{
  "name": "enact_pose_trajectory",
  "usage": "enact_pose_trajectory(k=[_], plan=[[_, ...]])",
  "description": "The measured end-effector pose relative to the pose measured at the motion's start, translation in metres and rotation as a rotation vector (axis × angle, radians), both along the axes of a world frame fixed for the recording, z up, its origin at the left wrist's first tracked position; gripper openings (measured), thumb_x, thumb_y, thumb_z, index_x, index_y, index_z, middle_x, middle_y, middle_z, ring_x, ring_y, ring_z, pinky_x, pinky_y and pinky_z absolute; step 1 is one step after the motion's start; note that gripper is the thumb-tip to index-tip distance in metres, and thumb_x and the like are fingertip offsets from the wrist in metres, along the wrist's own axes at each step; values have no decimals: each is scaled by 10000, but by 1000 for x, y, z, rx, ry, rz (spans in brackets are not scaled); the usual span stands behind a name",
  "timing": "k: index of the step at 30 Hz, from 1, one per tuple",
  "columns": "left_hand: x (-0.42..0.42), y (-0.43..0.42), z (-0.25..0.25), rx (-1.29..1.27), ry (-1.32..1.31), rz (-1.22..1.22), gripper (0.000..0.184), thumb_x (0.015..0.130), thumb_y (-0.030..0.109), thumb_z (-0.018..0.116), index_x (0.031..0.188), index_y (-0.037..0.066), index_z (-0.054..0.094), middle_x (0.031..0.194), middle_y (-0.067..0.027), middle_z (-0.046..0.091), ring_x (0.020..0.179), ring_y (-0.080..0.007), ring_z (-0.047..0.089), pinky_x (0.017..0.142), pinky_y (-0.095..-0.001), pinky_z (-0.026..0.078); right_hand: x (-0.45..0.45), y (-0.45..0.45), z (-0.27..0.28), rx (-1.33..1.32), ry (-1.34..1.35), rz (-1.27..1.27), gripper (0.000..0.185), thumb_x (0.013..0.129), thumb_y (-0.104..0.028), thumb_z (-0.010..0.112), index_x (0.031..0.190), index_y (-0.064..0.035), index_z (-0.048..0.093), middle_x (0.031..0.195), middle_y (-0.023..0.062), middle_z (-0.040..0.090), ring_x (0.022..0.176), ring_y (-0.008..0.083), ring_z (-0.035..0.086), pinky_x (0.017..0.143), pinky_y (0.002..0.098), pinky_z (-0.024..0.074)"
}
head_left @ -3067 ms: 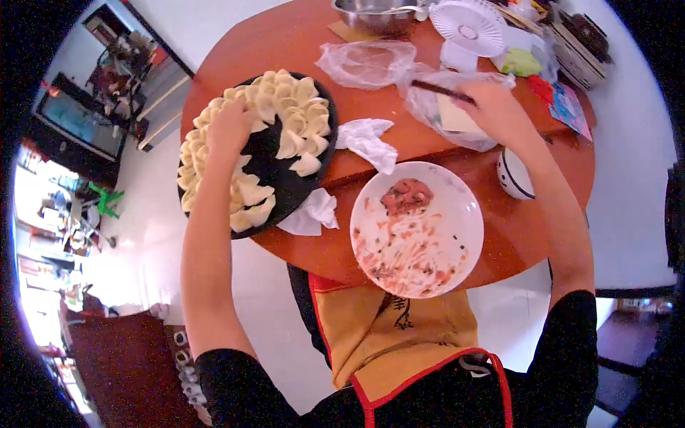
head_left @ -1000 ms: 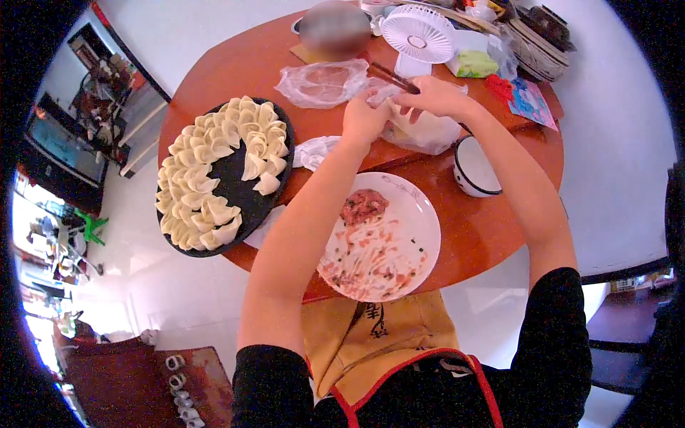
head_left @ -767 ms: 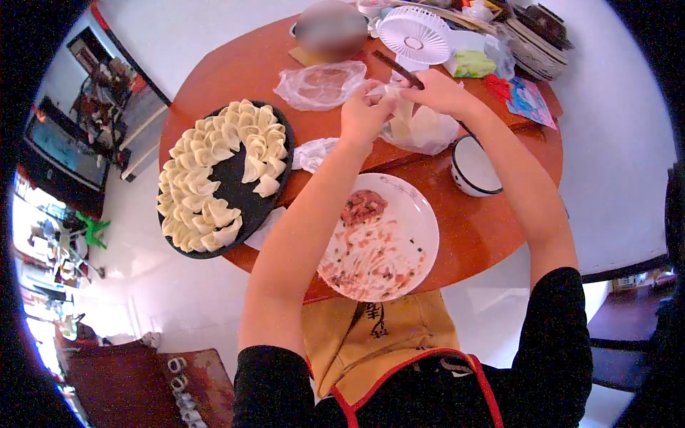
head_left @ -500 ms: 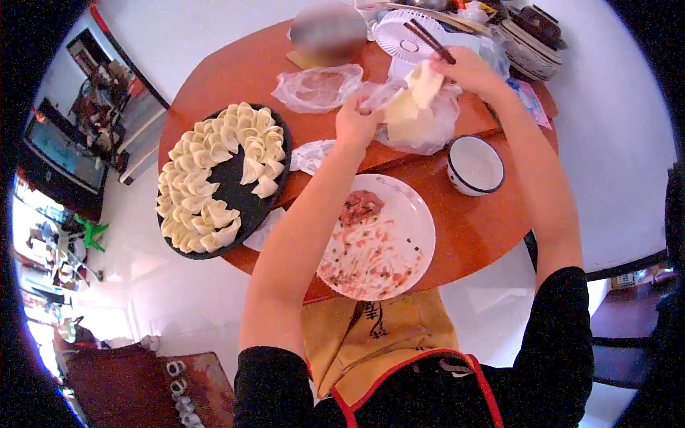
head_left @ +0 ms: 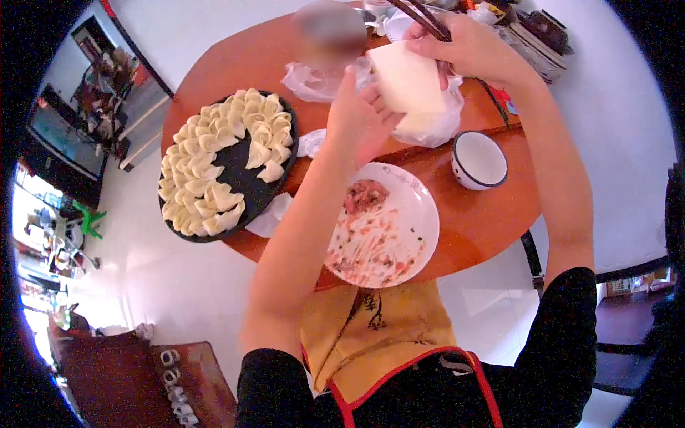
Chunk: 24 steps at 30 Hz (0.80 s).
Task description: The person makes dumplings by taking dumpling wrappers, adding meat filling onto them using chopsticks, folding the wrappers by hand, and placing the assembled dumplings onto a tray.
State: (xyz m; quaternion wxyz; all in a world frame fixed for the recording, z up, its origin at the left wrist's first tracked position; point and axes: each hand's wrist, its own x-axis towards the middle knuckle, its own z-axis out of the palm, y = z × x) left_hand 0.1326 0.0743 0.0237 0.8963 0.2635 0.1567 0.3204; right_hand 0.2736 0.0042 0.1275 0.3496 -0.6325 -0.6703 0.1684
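No word or number legible with certainty. Black brush-style characters (head_left: 372,312), apparently Chinese, on mustard-yellow cloth apron with red edging (head_left: 417,314), toward six o'clock; set one above other, warped by folds, too small and soft to read. Faint grey marking (head_left: 402,177) on rim of round white plate (head_left: 427,239), at plate's one o'clock; lettering or pattern, cannot tell.

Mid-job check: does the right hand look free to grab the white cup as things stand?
Probably not: the right hand already holds chopsticks and a pale wrapper, though nothing appears to block the white cup itself.
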Motion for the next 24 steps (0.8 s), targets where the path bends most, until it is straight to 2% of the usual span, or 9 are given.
enact_pose_trajectory(k=[1, 3, 5, 9, 11, 13, 14, 18, 24], plan=[[-12, 0, -6, -56, -390, -186, 547, 891, 495, 318, 1270, 103, 364, 1259, -119, 441, 1081, -299, 497, 893, -500, 387, -11, 0, -2, -8, 5, 9, 248, 846, -239, 559, 924, -4, 546, 682, 26, 546, 441, 77, 505, 413, 213, 376], [-34, -17, -12, 106, -548, -234, 555, 901, 421, 353, 1257, -6, 350, 1241, -169, 438, 1145, -320, 428, 942, -450, 354, -28, 0, -9, -176, 15, 22, 254, 852, -249, 549, 929, -7, 552, 684, 31, 553, 424, 80, 498, 403, 208, 358], [-57, -25, -20, 42, -341, -147, 494, 903, 340, 382, 1256, -4, 354, 1213, -163, 466, 1113, -325, 459, 922, -457, 378, -40, -6, -17, -199, -44, 16, 273, 870, -282, 514, 915, -18, 564, 702, 34, 562, 432, 71, 498, 386, 207, 340], [-125, -61, -24, -150, -419, 9, 519, 880, 299, 416, 1257, -48, 335, 1266, -211, 408, 1168, -329, 415, 969, -431, 349, -52, -29, -38, 184, 368, 58, 365, 927, -317, 347, 821, -30, 545, 729, 42, 563, 430, 81, 454, 429, 196, 381], [-161, -74, -42, -58, -535, -17, 565, 838, 267, 443, 1260, -82, 307, 1291, -223, 378, 1195, -327, 387, 1001, -424, 317, -47, -41, -59, 155, 235, 134, 370, 931, -325, 339, 779, -39, 517, 701, 46, 548, 427, 97, 469, 411, 209, 391], [-178, -93, -43, -71, -289, 176, 593, 789, 214, 456, 1261, -101, 285, 1285, -230, 380, 1194, -328, 389, 1014, -421, 307, -57, -58, -64, -169, 283, 154, 387, 937, -341, 325, 774, -39, 503, 679, 47, 533, 423, 103, 477, 410, 219, 406], [-187, -96, -43, -131, -183, 233, 588, 773, 176, 448, 1261, -105, 277, 1285, -230, 379, 1192, -325, 392, 1019, -420, 304, -64, -64, -72, -229, 386, 125, 368, 913, -364, 384, 741, -74, 531, 565, 4, 486, 452, 71, 467, 423, 208, 377], [-214, -106, -67, -194, -29, 375, 482, 838, 124, 412, 1261, -76, 296, 1273, -220, 392, 1174, -302, 417, 1013, -416, 317, -76, -67, -94, -282, 431, 207, 237, 903, -210, 468, 794, -12, 540, 696, 52, 539, 536, 94, 538, 477, 215, 442], [-228, -111, -90, -324, 29, 499, 402, 870, 207, 476, 1224, 23, 423, 1195, -131, 506, 1100, -263, 488, 938, -423, 388, -89, -59, -108, -85, 141, 443, 97, 832, -90, 570, 790, -10, 538, 722, 38, 539, 597, 88, 547, 523, 211, 449]])
